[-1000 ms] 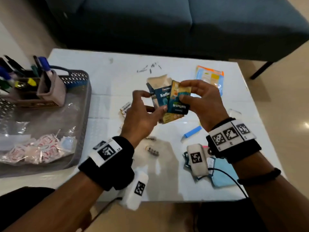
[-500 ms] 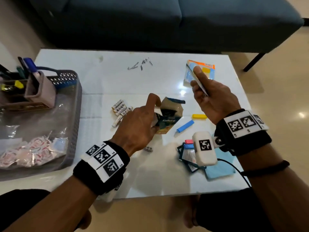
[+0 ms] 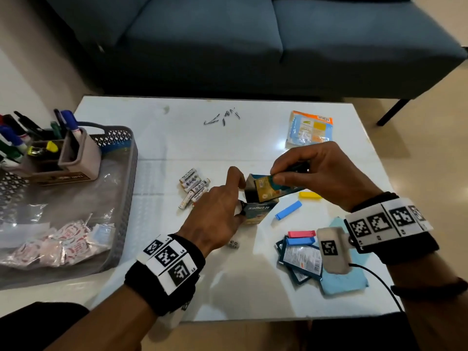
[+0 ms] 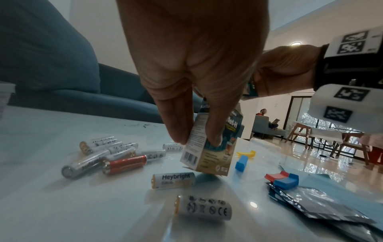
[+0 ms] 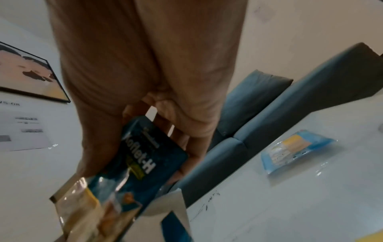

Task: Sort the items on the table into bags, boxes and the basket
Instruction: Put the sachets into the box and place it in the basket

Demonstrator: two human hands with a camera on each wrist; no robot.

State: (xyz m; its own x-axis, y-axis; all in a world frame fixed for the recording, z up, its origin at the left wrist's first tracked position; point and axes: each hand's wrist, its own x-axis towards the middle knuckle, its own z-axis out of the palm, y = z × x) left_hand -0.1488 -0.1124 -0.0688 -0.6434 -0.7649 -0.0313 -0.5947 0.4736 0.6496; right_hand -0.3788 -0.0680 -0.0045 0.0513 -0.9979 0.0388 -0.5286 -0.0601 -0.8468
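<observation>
A small Koflet-H box (image 3: 258,211) (image 4: 209,157) stands upright on the white table (image 3: 177,138) with its top flaps open. My left hand (image 3: 235,198) (image 4: 196,140) grips its lower sides between fingers and thumb. My right hand (image 3: 278,174) (image 5: 145,114) pinches a few Koflet-H sachets (image 3: 268,187) (image 5: 136,165) and holds them slanted at the box's open top, their lower ends inside the opening. Several batteries (image 3: 193,188) (image 4: 107,155) lie just left of the box.
A grey basket (image 3: 126,173) with a pen holder (image 3: 76,153) and bagged sachets stands at left. Blue (image 3: 288,210) and yellow (image 3: 309,194) clips, pink and blue clips (image 3: 302,234), dark sachets (image 3: 300,259) and a blue cloth (image 3: 342,282) lie right. A blue packet (image 3: 310,129) lies far right.
The box went from mid-air down onto the table in my left hand. My right hand drew away with the sachets, then came back to the box's open top.
</observation>
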